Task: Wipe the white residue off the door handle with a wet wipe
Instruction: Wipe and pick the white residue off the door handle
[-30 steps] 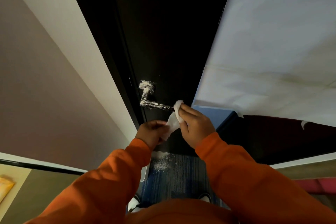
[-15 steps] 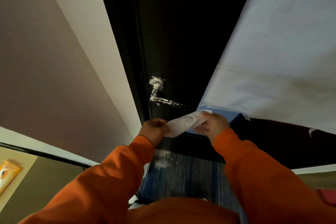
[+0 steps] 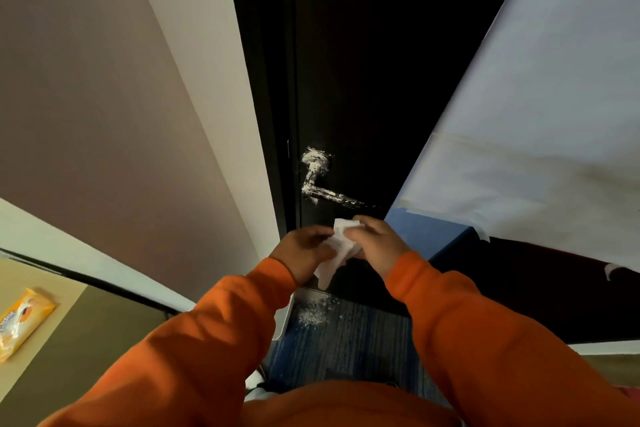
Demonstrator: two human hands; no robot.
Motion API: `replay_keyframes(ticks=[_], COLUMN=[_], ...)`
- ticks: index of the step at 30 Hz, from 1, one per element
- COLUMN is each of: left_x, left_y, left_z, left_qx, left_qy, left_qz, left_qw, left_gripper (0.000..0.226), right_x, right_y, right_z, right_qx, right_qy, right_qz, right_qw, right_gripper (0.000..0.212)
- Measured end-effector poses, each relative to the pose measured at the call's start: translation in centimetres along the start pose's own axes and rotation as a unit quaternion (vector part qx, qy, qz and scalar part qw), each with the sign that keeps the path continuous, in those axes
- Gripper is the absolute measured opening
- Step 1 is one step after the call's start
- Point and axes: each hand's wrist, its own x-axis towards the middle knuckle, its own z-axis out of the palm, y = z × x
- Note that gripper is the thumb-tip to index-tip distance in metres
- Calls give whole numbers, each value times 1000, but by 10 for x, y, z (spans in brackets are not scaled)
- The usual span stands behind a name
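Note:
A dark lever door handle (image 3: 320, 184) coated in white residue sticks out from the black door (image 3: 363, 80). Just below it I hold a white wet wipe (image 3: 337, 250) bunched between both hands. My left hand (image 3: 304, 253) grips its lower left part, and my right hand (image 3: 377, 243) pinches its upper end with the fingertips. Neither the wipe nor my hands touch the handle; the wipe's top edge sits a short way under the lever's tip.
White powder (image 3: 317, 312) lies scattered on the blue carpet at the door's foot. A yellow wipe packet (image 3: 20, 322) rests on a tan surface at the far left. A pale wall (image 3: 121, 114) stands to the left and a white sheet (image 3: 536, 114) hangs at right over a blue box (image 3: 426, 232).
The wipe came off the handle's tip, was stretched out between both hands, and is now gathered together again below the lever. The view has shifted slightly.

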Motion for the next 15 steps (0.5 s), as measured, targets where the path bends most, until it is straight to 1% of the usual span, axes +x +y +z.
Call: replay_keyframes(ticks=[1,3,5,6,8,10,12,14,15], left_x=[0,-1,-3,-3,-5,-7,-8,-5,-5], left_y=[-1,-5,-9,-10,-9,-6,-1,-1,-1], left_z=[-4,-11,-18,-21,-26,-29,-31,-33,-36], left_qx=[-8,-29,-28,-27,-50,-76,-111,-143,-138], left_qy=[4,8,12,14,12,13,19,17,4], left_qz=[0,-7,-22,-27,-28,-16,-15,-35,-50], left_qw=[1000,1000,999,999,998,997,994,989,989], left_gripper=[24,14,3,5,16,20,27,35,34], right_x=[1,3,2,3,4,5,6,6,6], right_y=[0,-2,-4,-4,-2,-2,-1,-1,0], right_z=[2,7,10,11,11,12,11,9,9], right_qx=[-16,-38,-53,-61,-58,-18,-3,13,25], right_qy=[-2,-23,-42,-39,-30,-30,-22,-18,-13], right_qz=[-7,-21,-38,-47,-49,-37,-29,-25,-22], right_qw=[1000,999,997,996,997,999,999,999,999], right_gripper=[9,15,10,8,8,18,24,25,24])
